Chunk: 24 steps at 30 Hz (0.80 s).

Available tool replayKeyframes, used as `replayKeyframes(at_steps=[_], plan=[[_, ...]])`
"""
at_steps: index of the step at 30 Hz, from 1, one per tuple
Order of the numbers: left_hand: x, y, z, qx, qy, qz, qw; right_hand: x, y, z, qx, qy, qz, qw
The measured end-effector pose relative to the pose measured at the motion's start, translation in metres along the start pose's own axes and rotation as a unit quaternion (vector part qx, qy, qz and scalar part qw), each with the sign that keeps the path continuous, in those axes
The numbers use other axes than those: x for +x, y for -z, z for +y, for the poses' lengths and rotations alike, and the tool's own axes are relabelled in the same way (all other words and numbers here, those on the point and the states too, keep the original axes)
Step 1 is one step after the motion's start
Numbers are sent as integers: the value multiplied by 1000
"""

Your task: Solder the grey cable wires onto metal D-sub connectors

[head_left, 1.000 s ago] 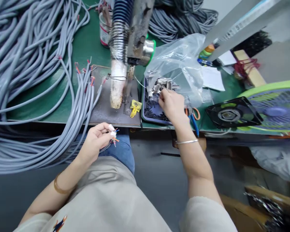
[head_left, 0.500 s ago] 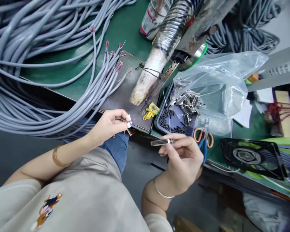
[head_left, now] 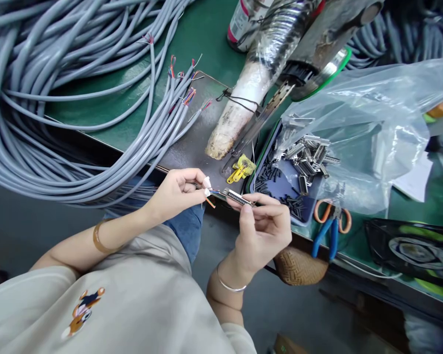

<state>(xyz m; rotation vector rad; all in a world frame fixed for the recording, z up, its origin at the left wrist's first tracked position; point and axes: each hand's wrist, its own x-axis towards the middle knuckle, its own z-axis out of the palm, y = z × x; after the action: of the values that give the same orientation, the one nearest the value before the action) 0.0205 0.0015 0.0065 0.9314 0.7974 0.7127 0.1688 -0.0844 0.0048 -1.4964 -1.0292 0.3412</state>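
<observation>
1. Fingers [head_left: 247, 219] of the right hand [head_left: 263, 237] pinched a metal connector [head_left: 238, 197] between the two hands.
2. Left hand [head_left: 180, 194] held coloured wires [head_left: 210, 202] in a narrow grip.
3. Connector, previously apart, had neared the wires: fetching judged over, positioning begun.

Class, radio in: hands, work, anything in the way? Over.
Left grip pinching coloured wires. Right grip holding multi-pin connector. Wires close to connector, contact unclear. Nothing visible between them.
</observation>
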Motion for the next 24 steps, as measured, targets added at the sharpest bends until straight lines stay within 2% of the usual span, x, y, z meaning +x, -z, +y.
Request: replayKeyframes(at_steps=[2, 4, 7, 10, 15, 19, 24], plan=[[-1, 0, 0, 23, 2, -8, 1000, -4, -1, 3, -34, 10, -8, 999], [-2, 0, -1, 32, -3, -15, 999, -6, -2, 8, -65, 46, 11, 997], [-3, 3, -2, 13, -12, -31, 999, -7, -1, 14, -106, 114, 45, 987], [-3, 9, -7, -28, -10, -52, 998, -4, 2, 16, -140, 148, 60, 977], [-2, 19, -14, -86, -25, -75, 993, -1, 8, 15, -143, 132, 33, 980], [-1, 25, -17, -115, -36, -110, 987, -2, 10, 13, -125, 114, 12, 986], [-3, 30, -17, -127, -47, -125, 983, -2, 12, 9, -126, 115, -3, 985]])
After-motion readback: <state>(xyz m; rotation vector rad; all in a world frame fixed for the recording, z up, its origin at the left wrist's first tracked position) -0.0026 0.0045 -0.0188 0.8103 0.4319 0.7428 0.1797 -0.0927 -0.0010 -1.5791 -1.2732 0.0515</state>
